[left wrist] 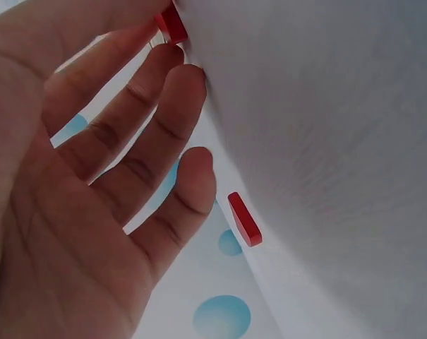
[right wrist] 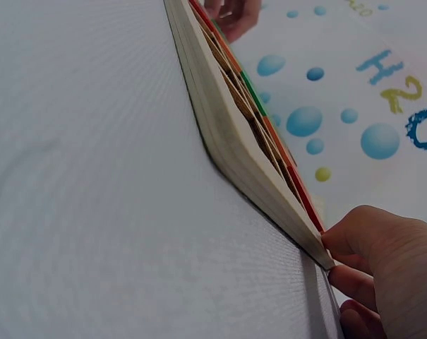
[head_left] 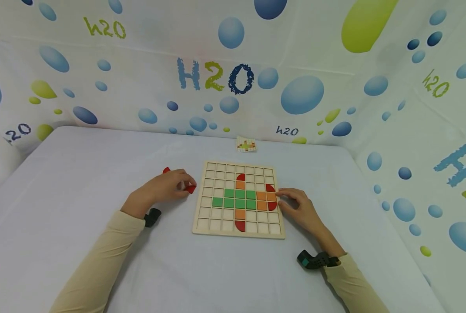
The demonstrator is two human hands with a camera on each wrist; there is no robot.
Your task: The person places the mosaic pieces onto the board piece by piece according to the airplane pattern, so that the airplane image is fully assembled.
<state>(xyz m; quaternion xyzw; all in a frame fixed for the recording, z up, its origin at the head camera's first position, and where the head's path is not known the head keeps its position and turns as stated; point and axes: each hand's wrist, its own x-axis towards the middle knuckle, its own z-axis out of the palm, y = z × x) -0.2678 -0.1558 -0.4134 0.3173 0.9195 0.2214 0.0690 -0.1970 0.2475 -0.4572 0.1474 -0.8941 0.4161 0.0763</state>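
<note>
My left hand (head_left: 168, 186) pinches a red quarter-round tile (head_left: 190, 189) between thumb and fingertips, just left of the wooden grid board (head_left: 216, 230). Its other fingers are loosely bent in the left wrist view, where part of the red tile (left wrist: 172, 27) shows. A second red tile (head_left: 166, 170) lies on the table behind that hand. My right hand (head_left: 301, 211) touches the board's right edge with thumb and fingertip. On the grid sit several green square tiles (head_left: 239, 203), several orange ones (head_left: 240, 214) and several red rounded ones (head_left: 239, 226).
A small card (head_left: 246, 144) with a coloured pattern lies behind the board, near the back edge of the white-covered table (head_left: 170, 274). A white cloth (head_left: 139, 65) printed with drops and lettering hangs behind and to the sides.
</note>
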